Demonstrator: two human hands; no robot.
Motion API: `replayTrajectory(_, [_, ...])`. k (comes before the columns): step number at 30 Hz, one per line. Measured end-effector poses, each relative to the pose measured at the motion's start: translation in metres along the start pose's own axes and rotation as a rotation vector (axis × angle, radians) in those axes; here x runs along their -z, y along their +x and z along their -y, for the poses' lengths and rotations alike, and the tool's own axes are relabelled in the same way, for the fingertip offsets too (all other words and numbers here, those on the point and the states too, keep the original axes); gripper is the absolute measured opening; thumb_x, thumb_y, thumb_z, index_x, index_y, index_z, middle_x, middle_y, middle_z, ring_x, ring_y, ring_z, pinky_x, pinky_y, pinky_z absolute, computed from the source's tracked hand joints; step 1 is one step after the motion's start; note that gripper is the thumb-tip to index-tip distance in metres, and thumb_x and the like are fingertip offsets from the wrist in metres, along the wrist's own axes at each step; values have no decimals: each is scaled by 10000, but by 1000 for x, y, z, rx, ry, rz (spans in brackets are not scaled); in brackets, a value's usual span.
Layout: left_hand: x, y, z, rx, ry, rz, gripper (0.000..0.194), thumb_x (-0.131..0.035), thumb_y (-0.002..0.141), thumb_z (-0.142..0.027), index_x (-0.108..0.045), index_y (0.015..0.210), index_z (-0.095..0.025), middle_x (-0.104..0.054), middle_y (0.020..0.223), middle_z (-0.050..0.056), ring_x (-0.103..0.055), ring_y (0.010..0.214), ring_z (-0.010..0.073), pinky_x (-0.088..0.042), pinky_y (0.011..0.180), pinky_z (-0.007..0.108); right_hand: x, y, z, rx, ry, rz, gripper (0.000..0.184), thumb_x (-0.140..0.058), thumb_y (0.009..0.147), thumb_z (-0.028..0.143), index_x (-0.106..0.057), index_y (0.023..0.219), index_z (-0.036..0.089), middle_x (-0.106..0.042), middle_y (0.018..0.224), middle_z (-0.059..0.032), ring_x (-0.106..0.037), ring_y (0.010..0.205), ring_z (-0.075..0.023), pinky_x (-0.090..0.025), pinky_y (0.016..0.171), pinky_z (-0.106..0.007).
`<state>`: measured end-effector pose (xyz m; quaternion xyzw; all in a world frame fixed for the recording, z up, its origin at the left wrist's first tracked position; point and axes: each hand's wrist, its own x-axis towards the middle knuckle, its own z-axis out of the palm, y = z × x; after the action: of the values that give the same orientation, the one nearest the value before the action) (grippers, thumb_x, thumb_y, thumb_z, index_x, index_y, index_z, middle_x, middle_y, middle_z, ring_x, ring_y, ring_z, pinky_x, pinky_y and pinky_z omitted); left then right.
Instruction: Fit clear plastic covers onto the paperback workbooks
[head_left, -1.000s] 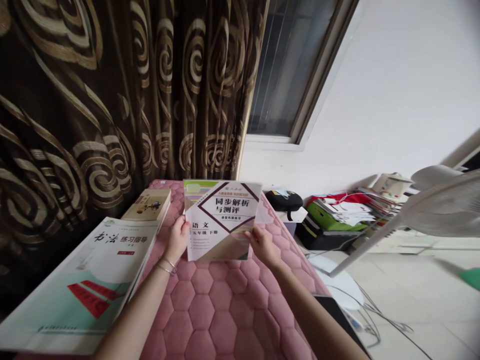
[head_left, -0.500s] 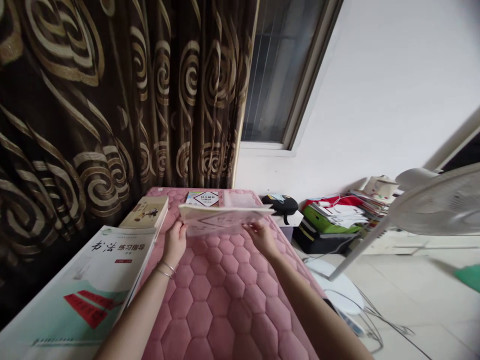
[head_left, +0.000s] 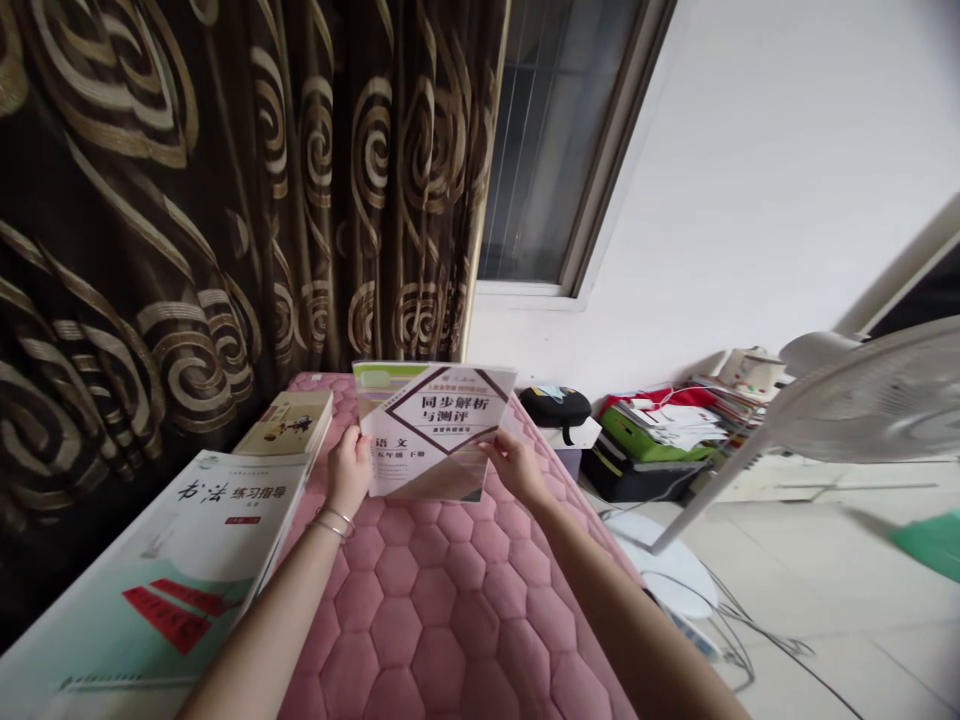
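Between my two hands stands a workbook (head_left: 437, 425), its cover facing me with Chinese print inside a dark diamond outline. My left hand (head_left: 349, 470) grips its left edge; a thin bracelet circles that wrist. At the lower right edge, my right hand (head_left: 517, 465) pinches the cover with thumb and fingers. The workbook is above the far part of a pink quilted mattress (head_left: 450, 600) and hides what lies behind it. To the left are a large calligraphy practice book (head_left: 202, 550) and, beyond it, a smaller tan book (head_left: 289, 425).
A patterned brown curtain (head_left: 315, 180) hangs along the left and back. On the right stand a white fan (head_left: 885, 400), a black case (head_left: 555, 408) on a box, and a green and black bag (head_left: 649, 450) topped with papers. Cables (head_left: 739, 620) trail over the tiled floor.
The workbook has tipped from nearly flat, edge-on, to upright, so its cover now faces me. Both hands keep their hold. The books at the far end are now hidden behind it.
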<state>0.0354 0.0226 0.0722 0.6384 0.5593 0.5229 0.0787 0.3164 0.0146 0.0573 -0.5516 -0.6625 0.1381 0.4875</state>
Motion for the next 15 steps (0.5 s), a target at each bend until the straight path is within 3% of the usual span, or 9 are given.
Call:
replayTrajectory(8, [-13,-5,17,68,14,103,145,-417,836,-244,-484,709,-222,-614,686,20,-556,660,161,-377,616,235,-18,-9,-15,-53,-15,-2,291,-477,787,491,-481,662,228,-559,602,-12,-511,590,-185,-369,578,-283])
replayTrajectory(15, [-11,28,0,138,52,127,144,-452,814,-202,-594,787,-203,-643,743,37,-574,731,176,-382,655,245,-9,2,8,-34,-21,-27,345,-419,834,534,-345,644,256,-467,562,25,-443,561,-166,-324,547,-272])
